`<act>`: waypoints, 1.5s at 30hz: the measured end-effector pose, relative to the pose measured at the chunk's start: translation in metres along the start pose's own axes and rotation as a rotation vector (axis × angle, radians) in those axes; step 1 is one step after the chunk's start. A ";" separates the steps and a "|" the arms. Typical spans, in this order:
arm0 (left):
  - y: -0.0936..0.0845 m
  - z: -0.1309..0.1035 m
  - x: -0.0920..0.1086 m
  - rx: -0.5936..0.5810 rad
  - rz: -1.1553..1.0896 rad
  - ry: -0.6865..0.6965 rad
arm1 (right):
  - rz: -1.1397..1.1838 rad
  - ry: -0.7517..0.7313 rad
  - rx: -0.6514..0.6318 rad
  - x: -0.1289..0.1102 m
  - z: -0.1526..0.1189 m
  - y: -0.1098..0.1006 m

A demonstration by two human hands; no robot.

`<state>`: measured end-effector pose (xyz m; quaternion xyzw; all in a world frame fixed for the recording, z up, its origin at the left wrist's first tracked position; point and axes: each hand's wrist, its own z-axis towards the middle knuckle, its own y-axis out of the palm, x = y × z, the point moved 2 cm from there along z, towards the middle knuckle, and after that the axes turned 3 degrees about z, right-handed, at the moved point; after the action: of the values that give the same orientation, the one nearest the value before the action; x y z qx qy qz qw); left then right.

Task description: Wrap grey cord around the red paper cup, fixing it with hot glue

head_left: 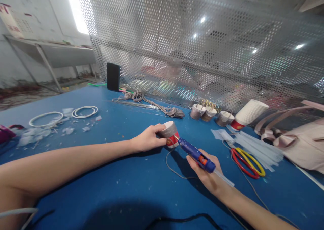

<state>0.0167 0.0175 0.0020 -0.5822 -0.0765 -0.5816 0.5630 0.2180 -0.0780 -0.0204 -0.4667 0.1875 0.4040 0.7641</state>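
A small paper cup point(170, 131), tilted on its side, has grey cord wound round part of it and a red band left bare. My left hand point(150, 137) grips it from the left, with fingers and thumb closed round it. In my right hand point(208, 172) is a blue glue gun point(193, 151) with a clear glue stick out of its back. The gun's nozzle meets or nearly meets the cup at the edge of the cord. A loose grey cord point(174, 172) runs from the cup down past my right hand.
Three cord-wrapped cups point(197, 111) and a stack of white cups point(251, 111) stand at the back right. Nearer are scissors point(244, 162), glue sticks point(258, 149) and a pink bag point(303, 142). Grey cord point(162, 107), a phone point(113, 76) and white rings point(84, 111) lie further left.
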 end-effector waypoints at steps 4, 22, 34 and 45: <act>-0.001 0.000 -0.001 -0.022 -0.019 0.009 | -0.003 0.015 0.009 0.000 -0.001 0.000; -0.002 0.000 -0.004 -0.066 -0.077 0.049 | 0.009 0.053 0.022 0.001 -0.001 -0.002; -0.003 0.000 -0.003 -0.053 -0.070 0.046 | 0.017 0.091 -0.013 -0.007 0.001 -0.003; -0.003 0.000 -0.003 -0.062 -0.081 0.044 | 0.083 0.140 -0.029 -0.006 0.001 -0.003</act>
<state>0.0129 0.0203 0.0013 -0.5826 -0.0693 -0.6187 0.5225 0.2165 -0.0803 -0.0135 -0.4965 0.2539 0.4045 0.7248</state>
